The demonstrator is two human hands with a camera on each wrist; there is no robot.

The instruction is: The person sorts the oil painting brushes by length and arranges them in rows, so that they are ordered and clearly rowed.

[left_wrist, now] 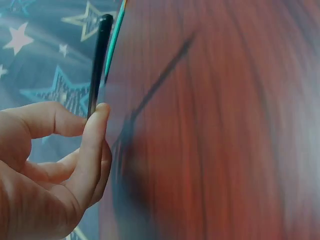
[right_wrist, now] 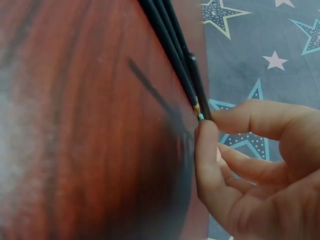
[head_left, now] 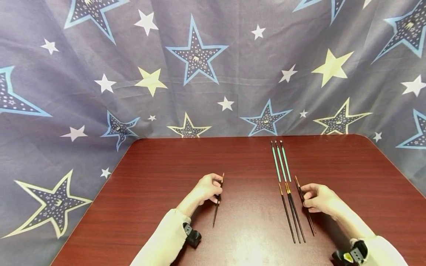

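My left hand [head_left: 206, 190] pinches a dark-handled paintbrush [head_left: 216, 214] between thumb and fingers, left of the table's middle. In the left wrist view the black handle [left_wrist: 101, 55] rises from the fingertips, its shadow falling on the wood. On the right, my right hand [head_left: 321, 199] pinches another dark paintbrush [head_left: 309, 220], bristles toward the far side. Just left of it lie three black paintbrushes [head_left: 287, 212], roughly side by side, two of them close together. In the right wrist view the pinched handle [right_wrist: 199, 82] crosses near those brushes. The remaining fingers of both hands are partly hidden.
Three turquoise-handled paintbrushes [head_left: 279, 160] lie in a row beyond the black ones. The reddish-brown table [head_left: 166, 159] has a rounded far edge, with a grey star-patterned cloth [head_left: 206, 99] hanging behind it. Dark wrist cameras [head_left: 192, 236] sit on both sleeves.
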